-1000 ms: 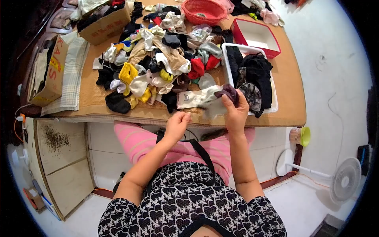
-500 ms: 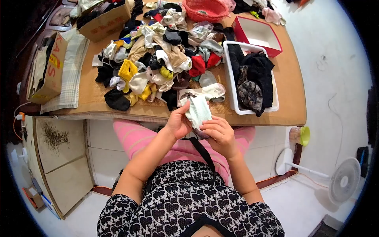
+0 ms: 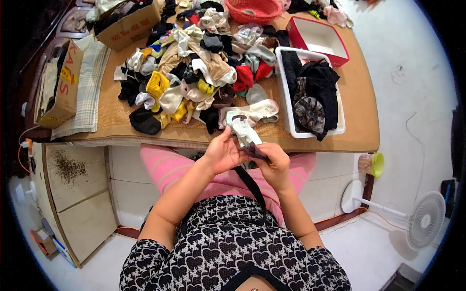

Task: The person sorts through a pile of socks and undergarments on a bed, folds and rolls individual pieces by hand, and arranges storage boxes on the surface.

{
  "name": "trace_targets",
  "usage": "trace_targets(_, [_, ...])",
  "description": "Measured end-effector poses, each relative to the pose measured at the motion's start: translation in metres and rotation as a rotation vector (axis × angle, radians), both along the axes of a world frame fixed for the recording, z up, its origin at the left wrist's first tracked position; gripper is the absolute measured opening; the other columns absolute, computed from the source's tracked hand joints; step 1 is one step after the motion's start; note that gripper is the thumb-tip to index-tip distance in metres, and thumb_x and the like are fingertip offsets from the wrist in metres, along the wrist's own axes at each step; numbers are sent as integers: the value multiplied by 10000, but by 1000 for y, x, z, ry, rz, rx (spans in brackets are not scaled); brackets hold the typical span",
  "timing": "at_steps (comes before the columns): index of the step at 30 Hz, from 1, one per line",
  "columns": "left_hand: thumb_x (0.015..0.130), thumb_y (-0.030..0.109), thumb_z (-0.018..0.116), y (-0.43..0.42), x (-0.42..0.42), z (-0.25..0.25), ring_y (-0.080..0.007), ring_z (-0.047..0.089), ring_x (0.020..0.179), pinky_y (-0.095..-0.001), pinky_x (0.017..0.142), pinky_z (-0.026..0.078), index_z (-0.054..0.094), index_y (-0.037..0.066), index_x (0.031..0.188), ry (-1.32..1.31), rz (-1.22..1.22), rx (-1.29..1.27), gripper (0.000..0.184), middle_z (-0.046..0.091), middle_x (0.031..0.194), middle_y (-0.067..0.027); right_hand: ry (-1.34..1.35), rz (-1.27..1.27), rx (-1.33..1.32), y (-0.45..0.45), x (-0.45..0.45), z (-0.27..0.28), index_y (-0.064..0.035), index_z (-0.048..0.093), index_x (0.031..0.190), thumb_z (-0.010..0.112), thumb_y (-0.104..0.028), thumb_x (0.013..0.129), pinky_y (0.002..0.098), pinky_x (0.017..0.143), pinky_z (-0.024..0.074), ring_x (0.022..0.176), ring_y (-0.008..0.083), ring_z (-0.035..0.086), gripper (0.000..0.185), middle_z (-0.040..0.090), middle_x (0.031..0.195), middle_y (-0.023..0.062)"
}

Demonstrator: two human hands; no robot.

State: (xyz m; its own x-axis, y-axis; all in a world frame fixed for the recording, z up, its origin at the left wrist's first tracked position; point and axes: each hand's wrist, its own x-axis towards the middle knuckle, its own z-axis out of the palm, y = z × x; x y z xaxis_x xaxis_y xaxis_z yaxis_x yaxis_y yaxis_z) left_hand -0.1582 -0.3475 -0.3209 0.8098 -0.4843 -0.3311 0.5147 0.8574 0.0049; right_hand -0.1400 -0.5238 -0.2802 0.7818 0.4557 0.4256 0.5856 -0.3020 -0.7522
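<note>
Between my hands is a pale sock (image 3: pixel 246 132) with a dark purple part at its lower right end. My left hand (image 3: pixel 222 154) holds its left side, thumb on top and palm turned up beneath. The fingers of my right hand (image 3: pixel 274 164) are closed on the dark end. Just beyond lies a white patterned sock (image 3: pixel 262 111) on the tan mat (image 3: pixel 194 137). A large heap of mixed socks (image 3: pixel 170 99) spreads behind and to the left, with a black sock (image 3: pixel 144 121) at its near edge.
A white tray (image 3: pixel 287 109) of black clothing is at the right, with a red-edged box (image 3: pixel 318 41) behind it. A red basket (image 3: pixel 252 13) stands at the back. Cardboard boxes (image 3: pixel 128 33) hold fabric at the left. A fan (image 3: pixel 425 220) stands on the floor.
Over the last second my hands came together on the pale sock. Since the middle frame its dark end has come into view at my right fingers. The white patterned sock lies beyond them.
</note>
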Motion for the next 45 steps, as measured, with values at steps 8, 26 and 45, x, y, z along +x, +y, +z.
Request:
trace_targets(8, [946, 260, 370, -6, -5, -16, -270, 589, 980, -430, 872, 495, 470, -11, 1192, 142, -91, 83, 380, 561, 1126, -157, -97, 128, -10, -3, 0, 5, -41, 576, 824, 695, 22, 579, 341, 701, 485, 819, 267, 612, 279, 644, 948, 76])
trace_targets(26, [931, 376, 453, -10, -3, 19, -259, 555, 1078, -404, 923, 453, 453, 8, 1230, 35, -76, 110, 474, 554, 1176, -144, 69, 369, -25, -10, -3, 31, -46, 534, 781, 628, 62, 655, 370, 813, 480, 896, 255, 629, 192, 656, 936, 86])
trace_targets(45, [807, 43, 618, -26, -14, 4, -108, 589, 871, -260, 753, 486, 521, 48, 1103, -175, -19, 877, 312, 605, 995, -18, 401, -278, -12, 3, -6, -3, -24, 509, 909, 661, -84, 753, 328, 713, 448, 798, 263, 545, 226, 513, 892, 116])
